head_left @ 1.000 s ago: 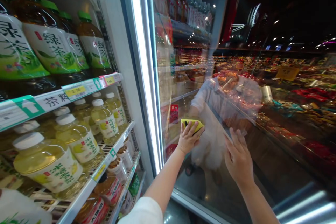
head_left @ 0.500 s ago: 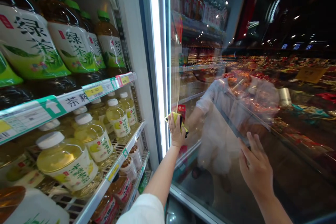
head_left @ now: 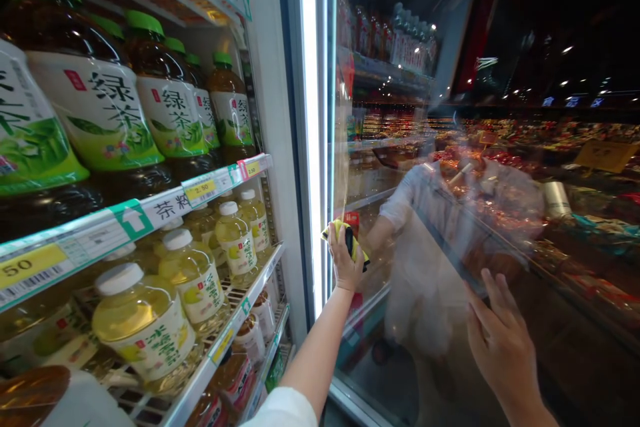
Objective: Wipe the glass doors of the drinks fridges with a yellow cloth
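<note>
My left hand point(head_left: 346, 268) reaches forward with its fingers closed over a folded yellow-and-black cloth point(head_left: 357, 248). The cloth is against the inner edge of a glass door point(head_left: 425, 307), close to a bright vertical light strip point(head_left: 311, 113). On the right, my right hand point(head_left: 503, 337) is raised at the glass with fingers extended and nothing in it. Whether its palm rests on the pane is hard to tell. A blurred reflection of a person in a light shirt shows in the glass.
Open cooler shelves stand at the left. Green-capped green tea bottles point(head_left: 100, 100) fill the upper shelf above a price rail point(head_left: 165, 210). White-capped bottles of pale yellow drink point(head_left: 145, 327) sit below, with more bottles lower down. A metal door frame point(head_left: 355, 407) runs along the bottom.
The view has shifted, so shelves, door and both hands appear farther right and slightly lower. My left hand still grips the cloth at about the same spot on the glass; my right hand stays open.
</note>
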Demonstrator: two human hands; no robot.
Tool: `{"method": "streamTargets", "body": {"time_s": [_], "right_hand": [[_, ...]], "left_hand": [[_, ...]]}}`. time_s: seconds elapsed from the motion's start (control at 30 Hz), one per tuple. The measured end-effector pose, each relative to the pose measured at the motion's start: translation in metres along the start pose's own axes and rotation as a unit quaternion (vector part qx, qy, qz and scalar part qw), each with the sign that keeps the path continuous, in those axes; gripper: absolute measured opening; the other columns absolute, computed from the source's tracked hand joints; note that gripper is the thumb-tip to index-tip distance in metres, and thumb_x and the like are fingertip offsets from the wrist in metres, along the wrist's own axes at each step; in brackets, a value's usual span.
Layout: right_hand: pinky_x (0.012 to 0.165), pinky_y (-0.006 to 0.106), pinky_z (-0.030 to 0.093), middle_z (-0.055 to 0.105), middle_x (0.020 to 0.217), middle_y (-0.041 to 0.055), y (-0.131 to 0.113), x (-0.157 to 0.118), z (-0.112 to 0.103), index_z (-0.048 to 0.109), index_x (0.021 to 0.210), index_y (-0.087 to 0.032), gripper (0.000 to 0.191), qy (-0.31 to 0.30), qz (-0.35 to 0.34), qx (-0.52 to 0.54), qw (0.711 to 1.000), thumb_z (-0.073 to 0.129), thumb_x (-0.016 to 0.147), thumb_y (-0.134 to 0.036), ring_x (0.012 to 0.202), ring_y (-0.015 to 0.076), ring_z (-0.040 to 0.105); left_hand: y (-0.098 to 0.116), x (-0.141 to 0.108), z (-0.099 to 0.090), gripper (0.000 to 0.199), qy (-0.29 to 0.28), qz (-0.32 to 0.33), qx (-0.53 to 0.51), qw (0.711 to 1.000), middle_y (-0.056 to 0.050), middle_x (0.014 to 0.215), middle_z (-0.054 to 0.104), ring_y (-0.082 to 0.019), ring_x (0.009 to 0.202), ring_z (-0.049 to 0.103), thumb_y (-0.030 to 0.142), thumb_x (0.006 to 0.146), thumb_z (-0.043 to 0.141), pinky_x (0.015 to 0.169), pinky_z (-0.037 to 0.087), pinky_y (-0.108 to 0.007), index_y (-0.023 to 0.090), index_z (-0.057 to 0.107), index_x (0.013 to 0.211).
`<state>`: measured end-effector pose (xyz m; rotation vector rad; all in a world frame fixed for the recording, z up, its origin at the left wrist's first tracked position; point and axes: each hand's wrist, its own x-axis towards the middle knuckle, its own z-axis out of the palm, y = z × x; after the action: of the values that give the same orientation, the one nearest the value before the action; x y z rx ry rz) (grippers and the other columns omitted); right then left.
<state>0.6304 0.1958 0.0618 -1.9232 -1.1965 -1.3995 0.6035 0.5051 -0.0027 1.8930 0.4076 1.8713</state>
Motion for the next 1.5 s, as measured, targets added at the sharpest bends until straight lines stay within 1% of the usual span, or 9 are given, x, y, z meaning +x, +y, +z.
{"method": "streamTargets", "body": {"time_s": [0.2, 0.37, 0.47, 0.7, 0.87, 0.97, 1.13, 1.33, 1.5], "right_hand": [[0.117, 0.058, 0.045, 0.037, 0.167, 0.0093, -0.001, 0.001, 0.0, 0.041, 0.16, -0.031, 0.069, 0.006, 0.003, 0.003, 1.0, 0.059, 0.097, -0.01, 0.15, 0.0381, 0.04], [0.117, 0.059, 0.046, 0.039, 0.166, 0.0089, -0.004, 0.001, 0.003, 0.044, 0.158, -0.031, 0.067, 0.012, 0.013, 0.006, 1.0, 0.059, 0.096, -0.009, 0.151, 0.0383, 0.04], [0.117, 0.06, 0.046, 0.039, 0.167, 0.0092, -0.004, 0.0, 0.003, 0.045, 0.157, -0.03, 0.066, 0.011, 0.013, 0.017, 1.0, 0.058, 0.096, -0.008, 0.151, 0.0379, 0.039], [0.118, 0.058, 0.045, 0.04, 0.166, 0.01, 0.0, 0.003, -0.001, 0.05, 0.154, -0.028, 0.06, 0.018, 0.03, 0.026, 0.999, 0.057, 0.097, -0.01, 0.149, 0.0358, 0.044], [0.118, 0.058, 0.045, 0.041, 0.165, 0.0091, 0.001, -0.002, 0.0, 0.042, 0.159, -0.03, 0.065, 0.002, 0.036, 0.022, 0.999, 0.054, 0.098, -0.011, 0.151, 0.0349, 0.041], [0.118, 0.057, 0.046, 0.043, 0.164, 0.0099, 0.009, -0.009, -0.006, 0.035, 0.162, -0.03, 0.068, -0.005, 0.047, 0.016, 0.999, 0.054, 0.099, -0.013, 0.15, 0.0344, 0.042], [0.118, 0.057, 0.046, 0.044, 0.163, 0.0111, 0.025, -0.017, -0.021, 0.03, 0.164, -0.029, 0.07, -0.001, 0.085, -0.012, 0.996, 0.053, 0.101, -0.014, 0.152, 0.0344, 0.039], [0.118, 0.059, 0.045, 0.042, 0.165, 0.0095, 0.032, -0.018, -0.028, 0.027, 0.165, -0.031, 0.069, -0.017, 0.09, -0.011, 0.996, 0.05, 0.102, -0.016, 0.154, 0.0336, 0.035], [0.119, 0.056, 0.045, 0.042, 0.165, 0.008, 0.044, -0.024, -0.038, 0.025, 0.166, -0.032, 0.069, -0.017, 0.106, -0.032, 0.994, 0.047, 0.103, -0.015, 0.154, 0.0311, 0.035]], "left_hand": [[0.033, 0.033, 0.014, 0.062, 0.075, -0.116, 0.012, 0.99, -0.02, 0.171, 0.024, -0.031, 0.162, 0.014, 0.023, 0.101, 0.046, 0.128, 0.01, -0.065, 0.021, 0.029, 0.16], [0.05, 0.076, 0.008, 0.064, -0.001, 0.046, 0.004, 0.999, -0.015, 0.172, 0.024, -0.032, 0.161, 0.019, 0.024, 0.096, 0.055, 0.13, 0.013, -0.061, 0.025, 0.036, 0.157], [0.029, 0.065, -0.007, 0.061, -0.045, 0.118, 0.012, 0.992, -0.014, 0.17, 0.028, -0.031, 0.16, 0.022, 0.023, 0.095, 0.055, 0.128, 0.022, -0.059, 0.026, 0.041, 0.154], [0.039, 0.046, 0.006, 0.062, 0.037, -0.018, 0.03, 0.999, -0.014, 0.173, 0.022, -0.03, 0.161, 0.017, 0.023, 0.098, 0.05, 0.129, 0.021, -0.058, 0.024, 0.037, 0.158], [0.041, 0.002, 0.001, 0.057, -0.148, 0.207, 0.019, 0.967, -0.01, 0.168, 0.037, -0.033, 0.157, 0.031, 0.027, 0.093, 0.061, 0.126, 0.031, -0.057, 0.032, 0.052, 0.15], [0.031, 0.005, -0.006, 0.059, -0.109, 0.153, 0.039, 0.981, -0.011, 0.17, 0.032, -0.031, 0.159, 0.026, 0.021, 0.097, 0.055, 0.126, 0.03, -0.058, 0.03, 0.046, 0.155], [0.07, 0.051, 0.016, 0.066, 0.004, 0.043, 0.018, 0.999, -0.012, 0.175, 0.016, -0.03, 0.162, 0.01, 0.021, 0.1, 0.049, 0.13, 0.015, -0.061, 0.025, 0.029, 0.163], [0.088, 0.009, 0.016, 0.056, -0.147, 0.318, -0.006, 0.937, -0.006, 0.165, 0.043, -0.03, 0.154, 0.037, 0.029, 0.096, 0.059, 0.131, 0.019, -0.051, 0.032, 0.052, 0.152], [0.099, 0.022, 0.023, 0.06, -0.109, 0.232, 0.007, 0.966, -0.013, 0.169, 0.034, -0.032, 0.159, 0.024, 0.021, 0.096, 0.056, 0.129, 0.023, -0.056, 0.025, 0.047, 0.155]]}}
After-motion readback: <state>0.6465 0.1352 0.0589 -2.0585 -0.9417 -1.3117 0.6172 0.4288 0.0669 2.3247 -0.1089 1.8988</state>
